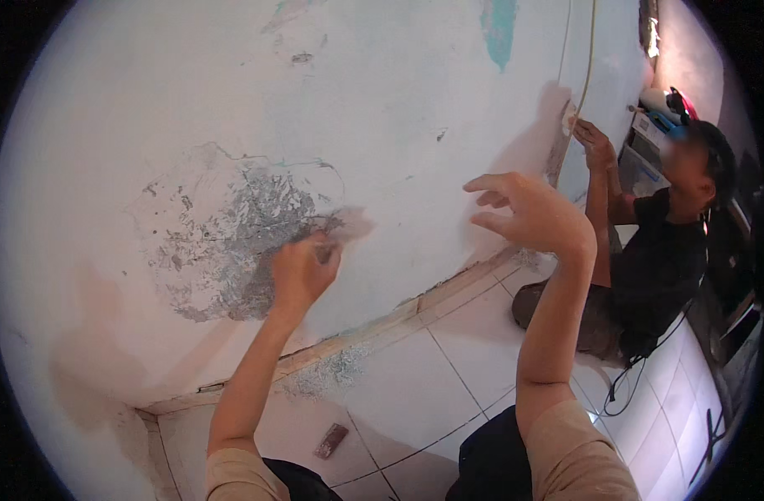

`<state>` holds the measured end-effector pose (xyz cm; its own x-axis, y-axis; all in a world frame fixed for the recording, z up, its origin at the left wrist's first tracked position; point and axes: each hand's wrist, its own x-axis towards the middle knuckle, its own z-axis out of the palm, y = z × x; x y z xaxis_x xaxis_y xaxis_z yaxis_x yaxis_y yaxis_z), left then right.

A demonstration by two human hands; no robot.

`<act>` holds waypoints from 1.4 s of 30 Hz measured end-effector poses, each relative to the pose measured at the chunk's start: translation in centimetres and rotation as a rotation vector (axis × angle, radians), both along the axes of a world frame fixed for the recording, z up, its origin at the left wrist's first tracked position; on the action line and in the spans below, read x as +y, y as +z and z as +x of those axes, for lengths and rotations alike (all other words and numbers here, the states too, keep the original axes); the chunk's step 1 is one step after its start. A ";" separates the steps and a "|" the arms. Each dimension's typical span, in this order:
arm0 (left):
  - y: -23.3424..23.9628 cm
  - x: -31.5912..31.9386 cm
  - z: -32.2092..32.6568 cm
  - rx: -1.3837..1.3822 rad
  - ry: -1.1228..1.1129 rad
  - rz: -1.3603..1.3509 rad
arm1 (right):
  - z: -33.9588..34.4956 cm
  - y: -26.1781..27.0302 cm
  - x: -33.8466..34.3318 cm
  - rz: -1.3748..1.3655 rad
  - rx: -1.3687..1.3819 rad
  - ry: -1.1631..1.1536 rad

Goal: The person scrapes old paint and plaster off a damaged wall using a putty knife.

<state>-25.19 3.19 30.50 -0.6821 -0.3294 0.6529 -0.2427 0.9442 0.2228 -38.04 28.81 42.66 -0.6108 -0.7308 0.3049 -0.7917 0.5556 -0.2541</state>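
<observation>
My left hand [301, 270] is at the right edge of a rough, peeled patch [250, 219] in the white-painted wall [394, 125]. Its fingers are curled toward the surface, with the thumb bent in. Whether anything small sits between them is hidden by the hand and its shadow. In front of the wall to the right, my right hand [522, 213] is raised with fingers apart and nothing in it. Grey base shows through the patch where paint has flaked off.
Flaked debris [332, 372] lies on the floor tiles [444, 376] along the wall's bottom edge. A reddish-brown block [330, 441] rests on the tiles. At right, a seated person [660, 250] holds a pale object to the wall near a hanging yellow cable [589, 56]. Black cord [621, 391] trails beside them.
</observation>
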 end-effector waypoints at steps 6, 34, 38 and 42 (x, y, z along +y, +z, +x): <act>-5.7 -0.3 -2.4 -0.174 -0.177 0.120 | 3.7 -1.3 -2.3 -0.014 0.006 0.387; 1.3 1.5 6.8 -0.104 -0.342 0.432 | 14.3 -17.5 -21.2 -1.192 -0.412 0.088; -0.4 1.5 6.5 -0.061 -0.367 0.274 | 13.5 -18.3 -21.7 -1.334 -0.347 0.087; 1.7 0.1 7.1 0.188 -0.429 0.163 | 12.0 -18.1 -20.7 -1.362 -0.451 -0.054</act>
